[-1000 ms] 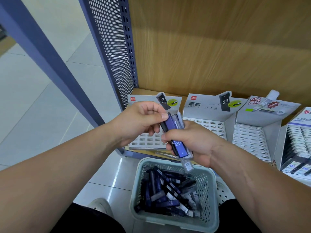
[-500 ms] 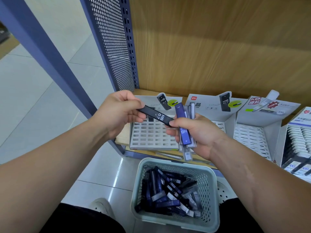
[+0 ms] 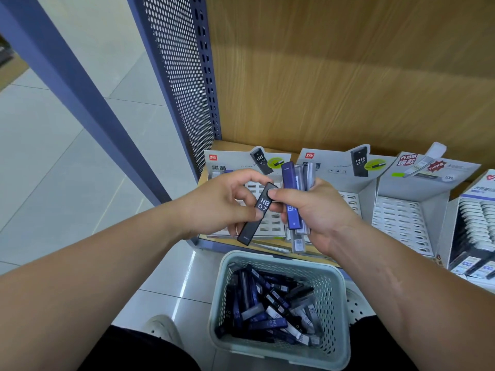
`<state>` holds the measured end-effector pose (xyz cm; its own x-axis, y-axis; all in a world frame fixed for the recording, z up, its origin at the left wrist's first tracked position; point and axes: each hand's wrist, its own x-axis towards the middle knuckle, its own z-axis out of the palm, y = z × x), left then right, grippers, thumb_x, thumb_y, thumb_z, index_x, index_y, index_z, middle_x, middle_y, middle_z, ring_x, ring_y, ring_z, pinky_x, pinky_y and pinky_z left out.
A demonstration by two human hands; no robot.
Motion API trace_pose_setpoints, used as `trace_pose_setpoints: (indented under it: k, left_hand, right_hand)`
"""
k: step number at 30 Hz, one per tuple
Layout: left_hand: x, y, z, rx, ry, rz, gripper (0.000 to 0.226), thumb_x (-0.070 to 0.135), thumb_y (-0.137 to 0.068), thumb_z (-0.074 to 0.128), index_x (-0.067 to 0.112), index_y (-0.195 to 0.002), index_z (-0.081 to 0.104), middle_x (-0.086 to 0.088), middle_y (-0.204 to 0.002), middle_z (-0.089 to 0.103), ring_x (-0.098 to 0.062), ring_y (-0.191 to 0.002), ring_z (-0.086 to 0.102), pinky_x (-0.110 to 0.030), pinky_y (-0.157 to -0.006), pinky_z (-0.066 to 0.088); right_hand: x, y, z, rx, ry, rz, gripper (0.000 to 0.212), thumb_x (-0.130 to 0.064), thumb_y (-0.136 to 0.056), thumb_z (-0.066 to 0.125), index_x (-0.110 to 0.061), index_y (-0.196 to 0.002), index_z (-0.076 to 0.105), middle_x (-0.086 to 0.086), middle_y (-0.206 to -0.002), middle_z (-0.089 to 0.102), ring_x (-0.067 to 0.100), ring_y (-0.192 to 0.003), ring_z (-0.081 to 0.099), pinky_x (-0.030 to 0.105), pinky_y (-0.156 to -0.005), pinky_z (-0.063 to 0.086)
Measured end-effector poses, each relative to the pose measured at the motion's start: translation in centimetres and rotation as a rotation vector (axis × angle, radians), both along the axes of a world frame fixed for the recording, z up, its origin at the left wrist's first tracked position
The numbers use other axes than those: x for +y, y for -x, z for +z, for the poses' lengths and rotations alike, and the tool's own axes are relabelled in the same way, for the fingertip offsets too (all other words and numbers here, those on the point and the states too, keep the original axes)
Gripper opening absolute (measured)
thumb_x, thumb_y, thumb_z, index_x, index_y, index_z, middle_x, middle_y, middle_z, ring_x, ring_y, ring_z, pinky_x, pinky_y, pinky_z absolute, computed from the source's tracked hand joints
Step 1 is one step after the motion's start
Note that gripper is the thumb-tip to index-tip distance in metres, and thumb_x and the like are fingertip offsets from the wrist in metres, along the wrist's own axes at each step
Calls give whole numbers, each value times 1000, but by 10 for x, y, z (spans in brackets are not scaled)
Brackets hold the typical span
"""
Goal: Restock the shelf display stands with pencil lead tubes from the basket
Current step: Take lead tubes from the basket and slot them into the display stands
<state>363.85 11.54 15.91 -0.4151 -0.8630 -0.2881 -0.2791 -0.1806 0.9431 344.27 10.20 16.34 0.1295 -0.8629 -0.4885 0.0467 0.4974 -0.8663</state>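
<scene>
Left hand [image 3: 222, 202] pinches a black tube [image 3: 258, 212] marked HB 0.7 between thumb and fingers, mid-frame, slanted with its lower end down-left; the right thumb touches its upper end. Right hand [image 3: 316, 212] grips a bundle of tubes [image 3: 300, 236] held upright, with a blue tube [image 3: 290, 183] in front and clear or grey ones behind. Both hands are over the leftmost display stand [image 3: 270, 228], and its slotted tray looks empty where it shows. The second stand [image 3: 332, 163] and third stand [image 3: 401, 218], further right, also show bare slots. Only the stand at the right edge [image 3: 479, 226] carries rows of tubes. Basket [image 3: 338, 303], bottom centre, holds a loose heap of tubes [image 3: 267, 309]. Judgement: early days — nothing seated in the three left stands, most stock yet to be placed.
</scene>
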Motion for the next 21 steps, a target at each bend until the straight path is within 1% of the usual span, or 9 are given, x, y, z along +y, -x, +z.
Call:
trace_pose_setpoints:
  k: [2, 4, 9, 11, 13, 14, 17, 19, 21]
  left_hand:
    - [-1, 3, -2, -22, 66, 50, 31, 10, -89, 73, 31, -110, 62, 2, -72, 60, -15, -56, 56, -28, -55, 51]
    - [-4, 4, -5, -57, 115, 107, 22, 10, -89, 72, 26, -102, 63, 4, -70, 61, -13, -59, 57, -30, -57, 52]
    - [-20, -8, -15, -128, 188, 291, 22, 2, -85, 74, 19, -89, 61, -6, -73, 70, -33, -73, 70, -35, -62, 60]
    - [-26, -13, -21, -187, 211, 363, 20, 3, -84, 76, 16, -87, 61, -7, -76, 72, -34, -75, 71, -36, -62, 61]
    - [-30, -17, -27, -221, 239, 430, 17, 7, -84, 77, 14, -83, 61, -6, -76, 72, -31, -73, 71, -39, -63, 60]
    - [-33, -18, -30, -238, 257, 457, 16, 9, -84, 77, 14, -81, 62, -3, -75, 72, -25, -70, 70, -37, -63, 59]
    - [-39, -15, -37, -293, 310, 514, 18, 10, -85, 76, 16, -76, 62, 8, -64, 65, -3, -56, 61, -17, -54, 49]
    - [-43, -14, -41, -325, 331, 511, 18, 9, -85, 75, 19, -79, 62, 9, -65, 62, -2, -56, 58, -15, -54, 48]
    - [-46, -13, -44, -373, 352, 464, 18, 9, -87, 73, 24, -91, 64, 8, -71, 61, -7, -61, 59, -19, -60, 50]
  right_hand:
    - [1, -1, -2, -2, -3, 20, 33, -5, -79, 83, -13, -103, 62, 1, -73, 76, 19, -70, 76, 24, -49, 51]
    - [1, -1, -3, 2, -9, 25, 32, -6, -79, 83, -13, -103, 63, 2, -74, 76, 19, -71, 76, 24, -50, 51]
    - [-6, 6, -4, 26, -24, -11, 32, -10, -79, 84, -9, -106, 66, 3, -71, 73, 13, -61, 68, 23, -52, 51]
    - [-7, 9, -5, 31, -34, -8, 32, -10, -79, 84, -9, -106, 66, 2, -72, 72, 13, -62, 66, 25, -54, 51]
    - [-8, 12, -7, 39, -50, -11, 30, -9, -79, 83, -9, -104, 66, 4, -72, 71, 14, -61, 65, 26, -54, 51]
    - [-8, 14, -7, 41, -56, -11, 29, -9, -80, 83, -8, -103, 66, 5, -72, 70, 14, -60, 64, 25, -53, 51]
    - [-11, 18, -6, 43, -64, -10, 29, -8, -80, 82, -6, -104, 67, 5, -72, 70, 13, -59, 63, 26, -53, 52]
    - [-12, 21, -5, 49, -63, -11, 29, -8, -80, 82, -6, -105, 67, 4, -72, 71, 12, -59, 63, 26, -54, 52]
    - [-14, 24, -5, 47, -62, -12, 26, -8, -80, 81, -9, -103, 67, 3, -71, 71, 11, -59, 63, 26, -55, 52]
